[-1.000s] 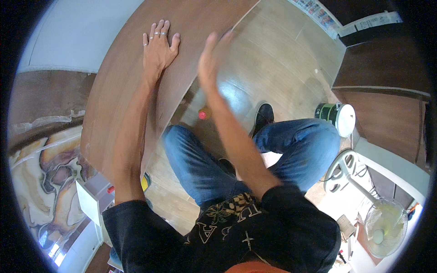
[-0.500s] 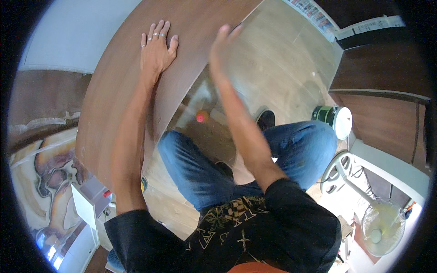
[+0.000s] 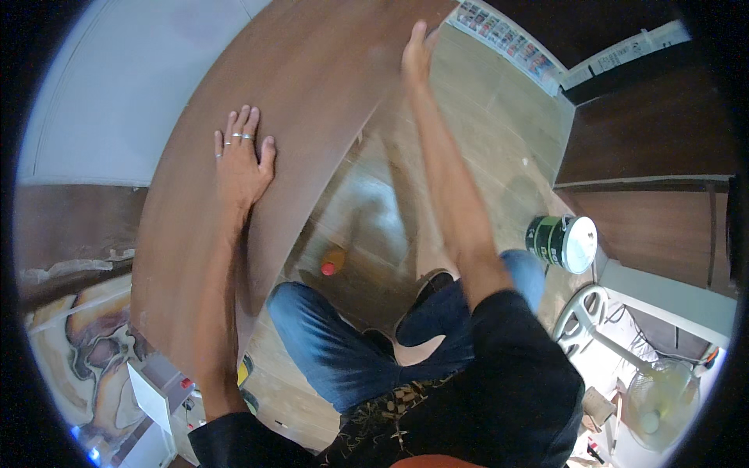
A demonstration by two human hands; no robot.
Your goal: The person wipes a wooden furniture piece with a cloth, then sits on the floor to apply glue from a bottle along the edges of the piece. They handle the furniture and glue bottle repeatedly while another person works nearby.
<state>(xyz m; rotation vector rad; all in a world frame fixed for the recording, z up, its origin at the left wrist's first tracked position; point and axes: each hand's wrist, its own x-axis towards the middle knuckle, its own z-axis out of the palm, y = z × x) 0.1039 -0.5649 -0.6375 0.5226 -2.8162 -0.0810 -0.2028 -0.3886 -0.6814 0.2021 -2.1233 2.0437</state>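
Observation:
A large brown wood-grain board [image 3: 312, 86] slants in front of me, its long right edge running toward my left knee. My left hand [image 3: 243, 168] lies flat on its face, fingers stretched and a little apart, with rings on them. At the far right edge of the board, my right hand [image 3: 417, 62] takes hold with the thumb side up; its other fingers are mostly hidden. Below the board's edge, an amber bottle with a red cap [image 3: 328, 267] rests on the floor near my feet.
A dark green bucket with a white lid [image 3: 562, 242] stands to the right of my knees. A pedestal fan [image 3: 663, 398] lies at the lower right among cables. Newspaper strips [image 3: 507, 47] line the floor by the dark cabinet [image 3: 647, 132]. Marbled panelling [image 3: 86, 343] is at left.
My right hand has moved up and onto the board's far edge. The left hand remains flat on the board but sits lower in view. My right knee has swung inward.

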